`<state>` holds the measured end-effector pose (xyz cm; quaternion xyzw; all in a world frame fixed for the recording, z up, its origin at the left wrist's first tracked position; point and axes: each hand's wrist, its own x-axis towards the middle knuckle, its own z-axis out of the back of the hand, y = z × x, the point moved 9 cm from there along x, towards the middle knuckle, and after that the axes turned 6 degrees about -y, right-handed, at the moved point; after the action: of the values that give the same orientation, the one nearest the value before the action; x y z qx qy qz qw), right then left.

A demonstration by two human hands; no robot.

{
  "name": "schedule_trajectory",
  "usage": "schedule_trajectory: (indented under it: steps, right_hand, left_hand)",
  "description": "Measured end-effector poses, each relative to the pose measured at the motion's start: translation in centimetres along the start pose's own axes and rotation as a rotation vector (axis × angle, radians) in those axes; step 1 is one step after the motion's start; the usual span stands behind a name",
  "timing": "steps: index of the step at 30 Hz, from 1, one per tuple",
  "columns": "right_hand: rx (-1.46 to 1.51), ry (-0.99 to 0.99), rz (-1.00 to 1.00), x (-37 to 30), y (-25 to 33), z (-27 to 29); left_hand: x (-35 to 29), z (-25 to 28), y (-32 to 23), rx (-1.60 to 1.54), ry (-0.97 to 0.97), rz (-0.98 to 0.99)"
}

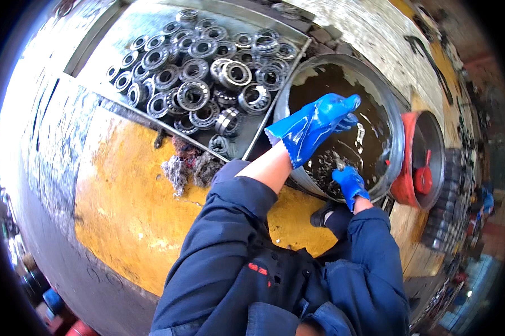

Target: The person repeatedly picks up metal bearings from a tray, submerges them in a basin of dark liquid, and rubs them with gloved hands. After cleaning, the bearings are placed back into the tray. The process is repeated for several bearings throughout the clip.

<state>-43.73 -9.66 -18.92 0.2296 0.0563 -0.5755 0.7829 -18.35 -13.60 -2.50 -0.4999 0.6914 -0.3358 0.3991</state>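
A blue rubber glove covers my left hand (326,120), raised over a round metal tub (397,147) of dark brown liquid (370,103). Its fingers are curled together, and whatever they may hold is hidden. Lower, at the tub's near side, my right hand (350,183), also gloved in blue, is closed around a small greyish piece (339,164) whose kind I cannot make out. The liquid beside that piece is rippled and foamy. To the left of the tub, a shallow metal tray (108,106) bears a heap of roller bearings (193,95).
A red round container (408,162) with a smaller red item (423,179) inside stands against the tub's right side. Grey and reddish rags (177,171) lie by the tray's near edge on the yellow floor (129,207). Stacked dark parts (446,207) line the right.
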Motion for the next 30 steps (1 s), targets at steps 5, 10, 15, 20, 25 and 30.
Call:
schedule_trajectory:
  steps: [5,10,15,20,25,30]
  right_hand:
    - [-0.516,0.261,0.143,0.6,6.4,0.9]
    - [-0.122,-0.181,0.036,0.9,-0.4,-0.8]
    - [-0.279,-0.179,-0.124,0.8,1.2,-0.5]
    - [-0.448,-0.099,0.024,5.1,1.0,-3.9]
    - [0.015,-0.067,-0.215,0.8,5.3,2.2]
    - [-0.048,-0.158,-0.273,2.7,0.8,-1.7]
  left_hand:
    - [-1.5,-1.4,5.6,0.892,-0.096,-0.135]
    - [-3.7,-2.6,7.3,1.256,-0.117,-0.254]
    - [-4.1,-0.6,10.0,1.406,-0.343,-0.255]
    - [-3.4,-2.7,10.9,1.448,-0.375,-0.291]
    - [-5.0,3.1,9.5,1.549,-0.495,-0.187]
    - [-4.2,0.1,10.4,1.543,-0.442,-0.177]
